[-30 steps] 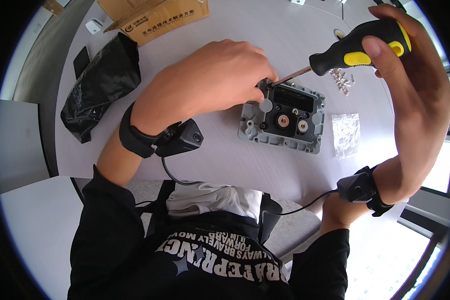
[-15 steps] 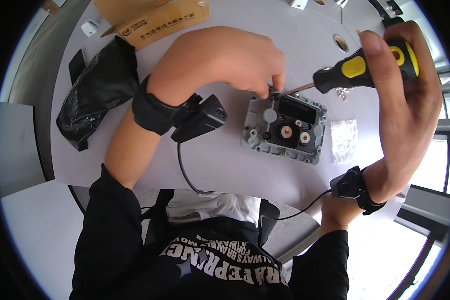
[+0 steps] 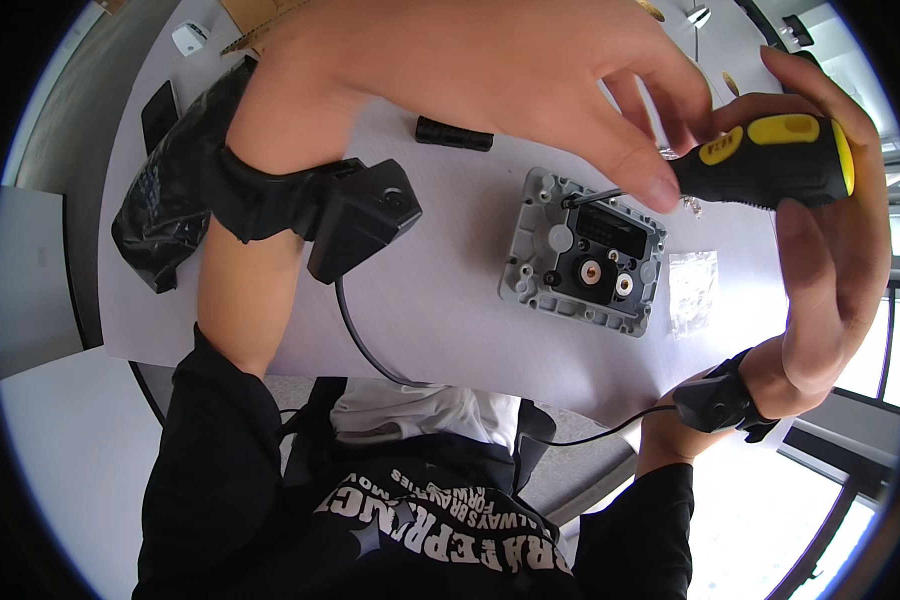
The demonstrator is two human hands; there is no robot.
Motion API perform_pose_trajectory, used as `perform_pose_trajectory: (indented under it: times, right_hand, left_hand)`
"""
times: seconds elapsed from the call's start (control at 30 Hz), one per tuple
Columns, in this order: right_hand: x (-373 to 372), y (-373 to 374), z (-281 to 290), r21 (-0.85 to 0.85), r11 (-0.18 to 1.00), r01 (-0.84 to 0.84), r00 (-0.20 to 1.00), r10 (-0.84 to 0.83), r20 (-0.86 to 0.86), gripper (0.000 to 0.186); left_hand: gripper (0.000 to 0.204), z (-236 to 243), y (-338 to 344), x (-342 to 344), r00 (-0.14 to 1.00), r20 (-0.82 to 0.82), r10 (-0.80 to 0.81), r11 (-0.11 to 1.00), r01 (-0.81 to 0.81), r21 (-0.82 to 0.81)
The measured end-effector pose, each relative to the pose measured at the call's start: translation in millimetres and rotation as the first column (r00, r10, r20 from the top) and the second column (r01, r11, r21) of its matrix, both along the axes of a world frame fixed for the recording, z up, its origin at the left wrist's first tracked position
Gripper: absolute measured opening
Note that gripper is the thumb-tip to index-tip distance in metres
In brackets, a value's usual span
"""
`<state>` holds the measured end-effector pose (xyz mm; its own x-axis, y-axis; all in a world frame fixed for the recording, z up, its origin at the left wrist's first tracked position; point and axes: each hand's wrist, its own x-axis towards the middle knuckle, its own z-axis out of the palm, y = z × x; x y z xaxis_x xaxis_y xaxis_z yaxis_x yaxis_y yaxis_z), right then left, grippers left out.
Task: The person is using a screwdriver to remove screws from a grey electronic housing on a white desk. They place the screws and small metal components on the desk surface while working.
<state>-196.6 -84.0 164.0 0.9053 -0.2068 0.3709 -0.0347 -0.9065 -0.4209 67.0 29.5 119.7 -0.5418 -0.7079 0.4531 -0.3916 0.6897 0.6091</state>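
Observation:
A black-and-yellow screwdriver (image 3: 770,160) lies nearly level, its handle to the right. My right hand (image 3: 845,270) is closed around the handle, thumb below and fingers above. From the left, my left hand (image 3: 530,85) reaches across and pinches the front of the handle, near the shaft, between thumb and fingers. The shaft slants down-left to a dark screw at the upper left corner of a grey metal housing (image 3: 522,245). Inside the housing sits a black insert (image 3: 570,272) with two round metal terminals. The housing rests flat on the table.
A clear plastic bag (image 3: 692,292) lies right of the housing, with small metal screws (image 3: 692,207) above it. A ridged black piece (image 3: 454,134) is under my left arm. Far left are a black plastic bag (image 3: 160,225), a dark flat object (image 3: 160,115) and a cardboard box (image 3: 255,12).
My left hand has left the housing's top edge and moved right onto the screwdriver. The screwdriver has tilted nearer level, and my right hand's grip has shifted. The ridged black piece has come into view.

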Motion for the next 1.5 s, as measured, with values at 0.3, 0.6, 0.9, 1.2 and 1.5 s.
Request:
perform_pose_trajectory:
  times: [0.3,0.6,0.9,1.2,1.5]
  right_hand:
    - [0.9,-12.6,-9.3,-0.231,0.959,0.163,0.967,-0.109,0.229,0.063]
    - [7.9,-5.7,-15.2,-0.237,0.93,0.279,0.926,-0.196,0.322,0.062]
    - [15.1,3.6,-23.2,-0.2,0.893,0.404,0.87,-0.307,0.385,0.061]
    - [-3.1,-14.3,-14.3,-0.174,0.965,0.196,0.938,-0.133,0.321,0.061]
    - [1.2,-2.4,0.9,0.083,0.98,-0.18,0.972,0.164,0.17,0.073]
  left_hand:
    - [0.053,-2.8,-13.8,-33.2,0.901,-0.425,-0.091,0.995,0.104,0.008]
    - [0.05,17.9,14.5,-50.7,0.946,-0.184,0.267,0.961,-0.247,0.127]
    - [0.048,34.8,3.7,-52.3,0.96,0.028,0.28,0.891,-0.27,0.365]
    - [0.048,10.8,2.4,-40.1,0.954,-0.299,0.021,0.983,0.035,0.181]
    - [0.045,18.8,4.0,-39.3,0.986,-0.141,0.085,0.989,-0.066,0.132]
